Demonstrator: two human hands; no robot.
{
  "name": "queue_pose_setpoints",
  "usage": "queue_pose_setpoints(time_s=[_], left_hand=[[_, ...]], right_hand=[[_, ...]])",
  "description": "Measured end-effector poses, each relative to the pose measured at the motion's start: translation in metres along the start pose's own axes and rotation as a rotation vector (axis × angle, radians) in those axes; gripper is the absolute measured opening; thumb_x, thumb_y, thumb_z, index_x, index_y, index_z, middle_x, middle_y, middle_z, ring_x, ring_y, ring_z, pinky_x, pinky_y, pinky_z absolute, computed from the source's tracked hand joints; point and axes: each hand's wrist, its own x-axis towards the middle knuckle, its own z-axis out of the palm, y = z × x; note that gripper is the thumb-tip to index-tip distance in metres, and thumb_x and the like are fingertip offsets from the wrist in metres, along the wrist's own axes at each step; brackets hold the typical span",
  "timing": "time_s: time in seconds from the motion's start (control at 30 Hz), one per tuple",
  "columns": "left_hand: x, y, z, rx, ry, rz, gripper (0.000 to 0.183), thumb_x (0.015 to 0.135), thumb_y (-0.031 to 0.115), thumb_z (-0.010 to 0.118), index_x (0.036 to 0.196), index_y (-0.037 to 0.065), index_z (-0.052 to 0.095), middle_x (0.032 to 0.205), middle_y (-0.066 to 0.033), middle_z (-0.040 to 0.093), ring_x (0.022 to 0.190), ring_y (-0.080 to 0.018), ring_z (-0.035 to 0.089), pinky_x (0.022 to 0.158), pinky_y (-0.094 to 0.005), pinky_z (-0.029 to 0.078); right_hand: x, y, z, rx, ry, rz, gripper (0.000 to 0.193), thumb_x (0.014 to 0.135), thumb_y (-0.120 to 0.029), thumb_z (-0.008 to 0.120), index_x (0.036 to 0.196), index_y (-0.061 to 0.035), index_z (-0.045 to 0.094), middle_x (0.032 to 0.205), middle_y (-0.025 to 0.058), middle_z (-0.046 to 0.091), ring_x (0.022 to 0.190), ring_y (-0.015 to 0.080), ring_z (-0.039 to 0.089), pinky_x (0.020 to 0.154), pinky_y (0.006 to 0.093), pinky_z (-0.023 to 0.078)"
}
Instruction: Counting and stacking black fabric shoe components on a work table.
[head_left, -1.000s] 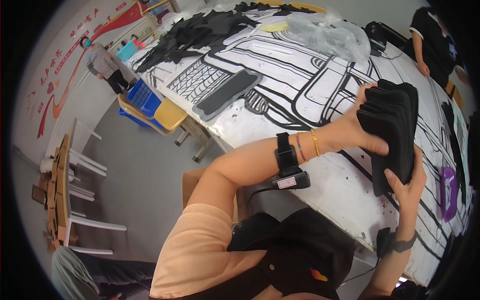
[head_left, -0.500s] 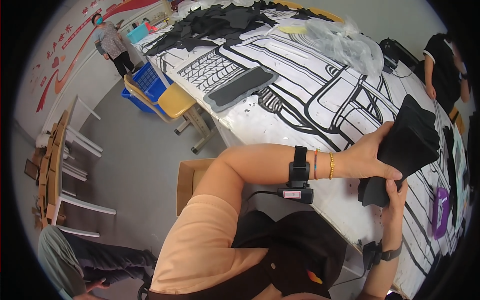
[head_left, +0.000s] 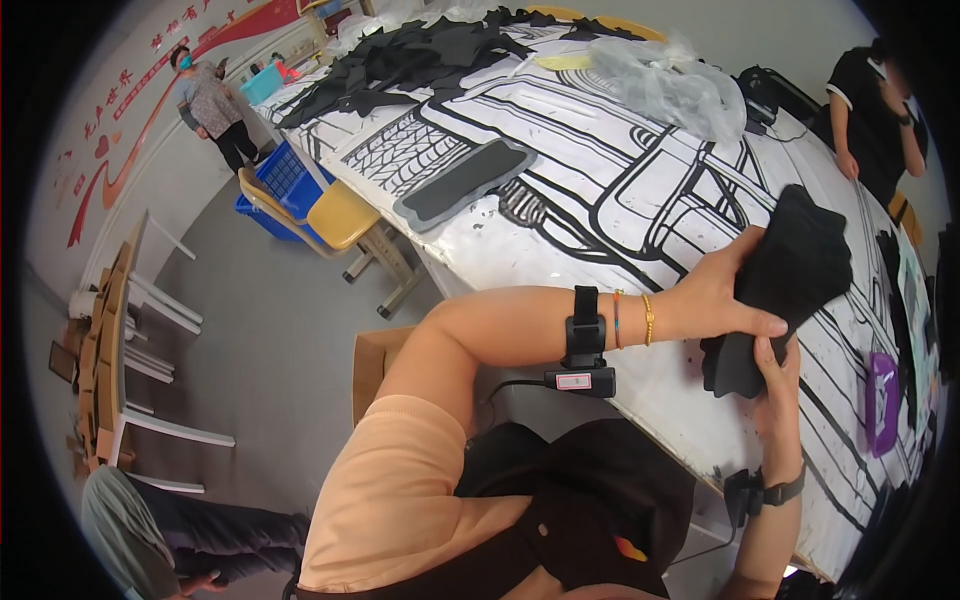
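Observation:
A thick bundle of black cut fabric pieces (head_left: 795, 262) with wavy edges is held up over the right part of the table. My left hand (head_left: 715, 297) grips its left side, with the thumb laid across the front and the other fingers hidden behind. Just below, my right hand (head_left: 778, 385) holds the lower end, its thumb pointing up close to the left thumb. Both hands are closed on the same bundle. A dark grey panel with a lighter grey wavy border (head_left: 465, 185) lies flat near the table's left edge.
Black cut pieces (head_left: 400, 62) are heaped at the far end of the table (head_left: 520, 275), near clear plastic bags (head_left: 670, 85). A purple case (head_left: 882, 405) lies at the right. A yellow chair (head_left: 342, 215) and blue crate (head_left: 285, 190) stand left. People are at far left, right and lower left.
The whole view has shifted slightly. The bundle has turned a little in my hands, and its fanned right edges look more gathered. Both hands keep their hold.

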Motion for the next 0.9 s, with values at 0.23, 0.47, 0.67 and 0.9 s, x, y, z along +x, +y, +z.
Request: queue_pose_setpoints(time_s=[0.23,0.47,0.67,0.9], left_hand=[[0.008,-0.014,-0.008,-0.06,-0.026,-0.124,0.104,0.072,0.038,0.085,0.145,-0.007,0.026,0.136,-0.0187,0.046,0.13,-0.027,0.044,0.108,-0.0379,0.037],[0.001,-0.022,-0.003,-0.148,-0.228,-0.258,0.113,0.079,0.052,0.078,0.15,-0.005,0.012,0.145,-0.0259,0.033,0.135,-0.0343,0.04,0.11,-0.0414,0.037],[-0.001,-0.026,0.0,-0.08,-0.202,-0.202,0.096,0.076,0.047,0.081,0.14,-0.006,0.034,0.128,-0.0201,0.052,0.121,-0.026,0.051,0.104,-0.0359,0.04],[0.004,-0.003,-0.004,-0.06,-0.122,-0.255,0.057,0.08,0.014,0.079,0.125,0.0,0.047,0.117,-0.0066,0.056,0.112,-0.0143,0.054,0.094,-0.0283,0.047]], right_hand=[[-0.001,-0.011,0.017,0.081,0.049,0.047,0.071,0.089,-0.042,0.067,0.14,0.0003,0.041,0.123,0.014,0.058,0.109,0.0194,0.061,0.092,0.0301,0.049],[0.005,-0.019,0.008,0.193,0.2,-0.1,0.059,0.095,-0.044,0.058,0.136,-0.0045,0.044,0.119,0.0107,0.06,0.105,0.0186,0.063,0.086,0.0317,0.054],[0.013,0.006,0.0,0.22,0.317,-0.233,0.062,0.095,-0.046,0.06,0.14,-0.0083,0.04,0.131,0.0078,0.054,0.119,0.019,0.055,0.102,0.0364,0.044],[0.011,0.023,-0.004,0.356,0.218,-0.263,0.07,0.092,-0.048,0.064,0.144,-0.0102,0.037,0.141,0.0047,0.049,0.13,0.019,0.046,0.11,0.0383,0.037]])
